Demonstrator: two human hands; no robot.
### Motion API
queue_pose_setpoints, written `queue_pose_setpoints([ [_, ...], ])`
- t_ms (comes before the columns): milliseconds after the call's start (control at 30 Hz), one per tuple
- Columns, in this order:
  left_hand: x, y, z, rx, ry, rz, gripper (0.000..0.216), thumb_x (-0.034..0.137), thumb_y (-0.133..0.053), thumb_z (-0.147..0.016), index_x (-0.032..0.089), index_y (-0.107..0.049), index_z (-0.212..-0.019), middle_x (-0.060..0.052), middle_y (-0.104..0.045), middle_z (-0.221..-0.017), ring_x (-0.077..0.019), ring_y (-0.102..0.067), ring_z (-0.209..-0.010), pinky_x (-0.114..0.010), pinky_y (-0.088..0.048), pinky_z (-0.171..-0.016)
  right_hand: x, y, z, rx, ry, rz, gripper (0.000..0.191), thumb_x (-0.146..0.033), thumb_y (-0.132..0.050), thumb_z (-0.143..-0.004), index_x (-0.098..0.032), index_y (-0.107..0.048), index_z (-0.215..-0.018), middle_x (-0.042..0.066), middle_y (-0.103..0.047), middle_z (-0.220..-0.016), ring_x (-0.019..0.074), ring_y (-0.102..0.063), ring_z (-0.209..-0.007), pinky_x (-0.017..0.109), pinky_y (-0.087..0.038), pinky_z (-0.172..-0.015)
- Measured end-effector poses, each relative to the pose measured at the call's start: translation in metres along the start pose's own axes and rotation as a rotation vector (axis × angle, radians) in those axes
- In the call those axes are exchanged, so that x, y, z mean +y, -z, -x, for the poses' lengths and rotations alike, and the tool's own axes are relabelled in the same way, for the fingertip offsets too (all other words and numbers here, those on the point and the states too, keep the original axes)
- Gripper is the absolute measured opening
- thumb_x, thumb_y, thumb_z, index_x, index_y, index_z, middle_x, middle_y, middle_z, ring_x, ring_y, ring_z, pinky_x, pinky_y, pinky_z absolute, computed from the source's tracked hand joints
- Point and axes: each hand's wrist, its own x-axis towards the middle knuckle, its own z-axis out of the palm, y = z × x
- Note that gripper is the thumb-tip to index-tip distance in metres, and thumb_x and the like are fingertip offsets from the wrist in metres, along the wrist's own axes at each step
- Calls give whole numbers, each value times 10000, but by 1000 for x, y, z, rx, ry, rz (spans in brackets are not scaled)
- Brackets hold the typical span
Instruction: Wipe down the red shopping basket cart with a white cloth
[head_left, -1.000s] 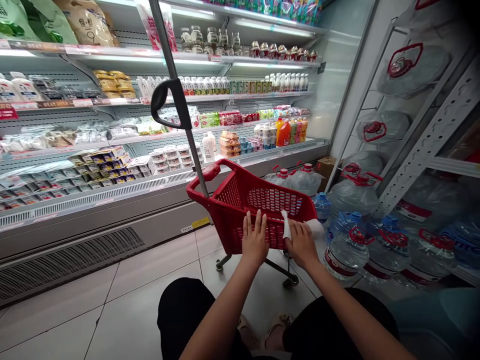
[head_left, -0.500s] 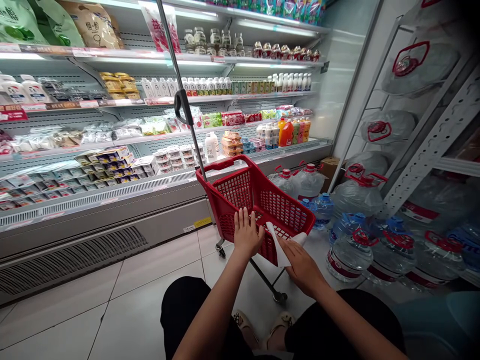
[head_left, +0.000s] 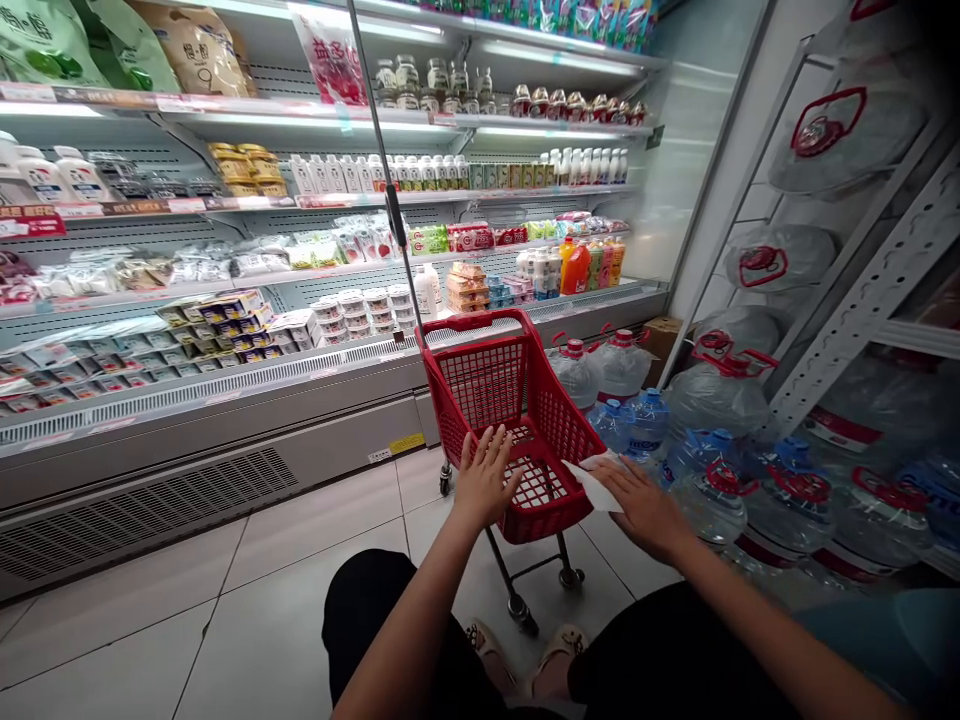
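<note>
A small red plastic shopping trolley point(head_left: 501, 385) stands on the tiled floor just in front of me, its long grey handle pole point(head_left: 382, 160) rising up and left. My left hand point(head_left: 485, 476) lies on the trolley's near left side with the fingers spread apart. My right hand point(head_left: 637, 497) presses a white cloth point(head_left: 596, 484) flat against the trolley's near right rim, fingers stretched out over it. The basket looks empty inside.
A chilled display case point(head_left: 225, 300) with dairy packs, bottles and drinks runs along the left and back. Large water jugs point(head_left: 712, 490) crowd the floor at the right, below a metal rack point(head_left: 862, 290) of more jugs. My knees and sandalled feet show below.
The trolley has swung round so its narrow end faces me and its pole stands more upright. My right hand slid with the cloth from the front wall to the right rim.
</note>
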Motion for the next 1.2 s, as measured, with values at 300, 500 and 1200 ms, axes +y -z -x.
queue_pose_setpoints([
  [300,3,1,-2,112,112,1,691,501,-368,-1075,280,-117,-1680,-11,-264,-1713,-235,-254,-1588,-529,-87,-1336,-119,2,-51,-79,90,-130,848,-117,-461,-831,-140,-259,-1654,106,-384,-1671,241,-317,-1555,487,-298,-1277],
  [500,-4,-2,23,36,153,47,657,560,-287,-1085,329,-123,-1678,20,-257,-1719,-197,-258,-1587,-478,-187,-1315,-102,12,-68,-186,256,-162,855,-112,-506,-774,-173,-367,-1616,82,-487,-1610,209,-380,-1521,483,-220,-1303],
  [1200,1,11,47,38,139,101,821,632,-339,-1053,249,21,-1684,-85,-195,-1739,-233,-235,-1595,-468,-288,-1261,-109,-5,-103,-85,238,-124,818,-162,-533,-846,-231,-331,-1635,46,-442,-1644,212,-325,-1549,481,-180,-1308],
])
